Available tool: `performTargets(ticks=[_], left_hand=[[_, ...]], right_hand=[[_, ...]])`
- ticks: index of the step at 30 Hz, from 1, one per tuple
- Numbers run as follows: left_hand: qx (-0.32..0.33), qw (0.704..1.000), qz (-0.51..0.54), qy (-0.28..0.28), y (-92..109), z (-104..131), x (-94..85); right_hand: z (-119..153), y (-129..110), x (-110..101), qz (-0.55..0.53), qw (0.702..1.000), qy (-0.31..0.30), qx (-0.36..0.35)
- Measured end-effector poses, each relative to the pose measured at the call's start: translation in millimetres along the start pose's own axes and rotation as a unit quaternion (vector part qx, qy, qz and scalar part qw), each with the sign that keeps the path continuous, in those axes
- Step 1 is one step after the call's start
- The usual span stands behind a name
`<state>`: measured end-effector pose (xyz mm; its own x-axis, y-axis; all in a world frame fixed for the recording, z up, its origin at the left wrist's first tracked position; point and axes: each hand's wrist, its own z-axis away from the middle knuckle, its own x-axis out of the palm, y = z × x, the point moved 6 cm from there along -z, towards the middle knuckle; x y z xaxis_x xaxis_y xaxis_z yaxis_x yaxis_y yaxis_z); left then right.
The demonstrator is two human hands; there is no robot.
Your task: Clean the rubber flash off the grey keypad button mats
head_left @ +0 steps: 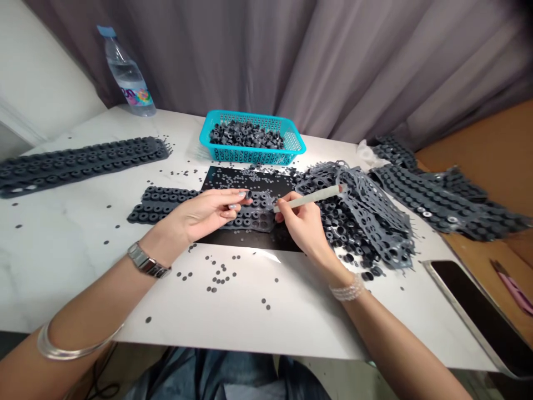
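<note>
Between the thumb and fingers of my left hand (pixel 212 211) is a small black rubber ring (pixel 249 195). My right hand (pixel 302 219) grips a pale stick-like tool (pixel 314 197), its lower end down at the sheet and its other end pointing up to the right. Under both hands lies a dark grey moulded rubber sheet (pixel 156 208) with rows of round rings, partly covered by my left hand. Its right end rests on a black mat (pixel 287 243). The tool's tip is too small to make out.
A turquoise basket (pixel 295 145) holds many black rings. Right of the mat are a heap of loose rings (pixel 347 233) and punched-out sheets (pixel 370 205). More ring sheets lie left (pixel 83 161) and right (pixel 437 200). A phone (pixel 470 311) and a water bottle (pixel 129 78) stand about.
</note>
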<state>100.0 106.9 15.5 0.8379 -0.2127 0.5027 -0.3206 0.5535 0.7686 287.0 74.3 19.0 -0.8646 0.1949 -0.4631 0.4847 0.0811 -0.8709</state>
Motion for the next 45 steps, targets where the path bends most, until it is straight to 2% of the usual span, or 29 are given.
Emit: performTargets(ticks=[4,9,12,16,19,21,24,26,28,32,38,40,43,45], left_hand=[[-0.013,0.999,0.043,-0.020,0,3,4.6],[-0.025,0.991,0.129,0.003,1,4,5.2],[-0.032,0.985,0.170,0.000,0,2,3.9],[-0.011,0.996,0.089,-0.004,-2,-1,1.3],[0.032,0.998,-0.059,0.018,-1,1,3.7],[0.096,0.969,-0.221,0.046,5,4,9.3],[0.188,0.884,-0.422,0.069,12,9,22.3],[0.236,0.828,-0.503,0.073,12,10,28.4],[0.275,0.795,-0.537,0.068,10,8,31.0],[0.315,0.777,-0.543,0.047,3,3,32.5],[0.313,0.730,-0.606,0.043,0,4,36.6],[0.311,0.737,-0.599,0.044,1,6,36.0],[0.307,0.771,-0.555,0.055,3,8,32.2],[0.312,0.780,-0.540,0.055,3,9,31.1]], right_hand=[[-2,2,-3,-0.004,1.000,0.004,-0.005],[-1,-4,-6,-0.034,0.999,0.030,-0.023],[2,-8,-2,-0.056,0.998,0.023,-0.016],[4,-8,9,-0.053,0.998,-0.022,0.004],[5,-7,12,-0.032,0.999,-0.036,0.005],[5,-7,13,-0.024,0.999,-0.039,-0.002],[5,-8,14,-0.017,0.999,-0.045,-0.016],[6,-9,14,-0.014,0.999,-0.047,-0.021],[6,-10,15,-0.011,0.999,-0.047,-0.024],[7,-13,16,0.002,0.998,-0.045,-0.034],[8,-23,20,0.083,0.991,-0.039,-0.096],[9,-24,22,0.102,0.988,-0.038,-0.108],[10,-24,22,0.105,0.988,-0.037,-0.105],[10,-25,22,0.094,0.989,-0.039,-0.105]])
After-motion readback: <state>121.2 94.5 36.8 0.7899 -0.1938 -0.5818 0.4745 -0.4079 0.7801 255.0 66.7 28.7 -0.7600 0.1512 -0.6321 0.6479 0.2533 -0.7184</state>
